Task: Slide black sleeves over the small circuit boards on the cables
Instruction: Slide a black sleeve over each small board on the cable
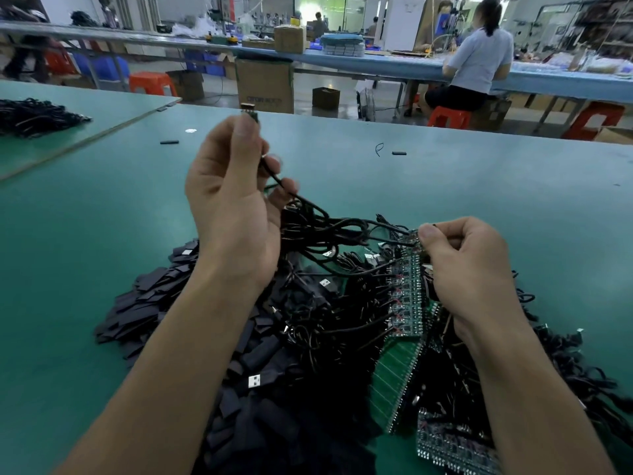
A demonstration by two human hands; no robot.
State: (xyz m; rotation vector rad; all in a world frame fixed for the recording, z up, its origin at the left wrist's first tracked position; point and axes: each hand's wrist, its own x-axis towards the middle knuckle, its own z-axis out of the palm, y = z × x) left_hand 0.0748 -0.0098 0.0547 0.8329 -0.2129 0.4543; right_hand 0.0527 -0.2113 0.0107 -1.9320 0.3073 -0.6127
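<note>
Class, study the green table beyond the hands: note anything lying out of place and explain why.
One black sleeve lies alone far up the green table, and a second stray sleeve lies beside a loose wire scrap. Both sit well apart from the sleeve pile near the person.

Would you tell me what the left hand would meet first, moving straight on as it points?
Probably nothing: the left hand, pinching a small circuit board, points up and away over the bare table; depth is unclear.
</note>
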